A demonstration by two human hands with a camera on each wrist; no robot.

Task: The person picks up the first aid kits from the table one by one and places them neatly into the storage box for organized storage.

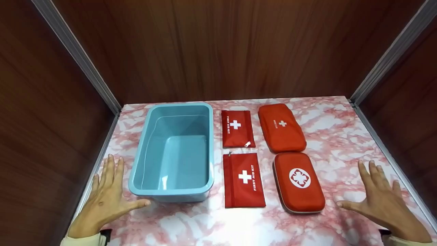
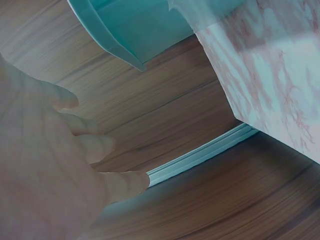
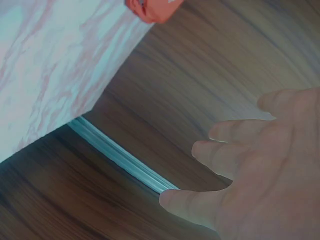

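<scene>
My left hand [image 1: 106, 198] is spread with straight fingers beside the near left corner of a light blue plastic bin [image 1: 184, 160], and it holds nothing. On the other side, my right hand [image 1: 380, 198] is spread too, to the right of a red hard first aid case [image 1: 298, 182] with a round white emblem. Behind that case lies a red soft first aid case [image 1: 281, 128]. Two flat red zip pouches marked FIRST AID KIT, a far pouch [image 1: 236, 131] and a larger near pouch [image 1: 241, 191], lie between the bin and the cases.
Everything stands on a pink and white marbled table [image 1: 336, 136]. Dark wood panels [image 1: 218, 51] enclose it at the back and both sides. Metal strips run along the corners, such as the right strip [image 1: 389, 54].
</scene>
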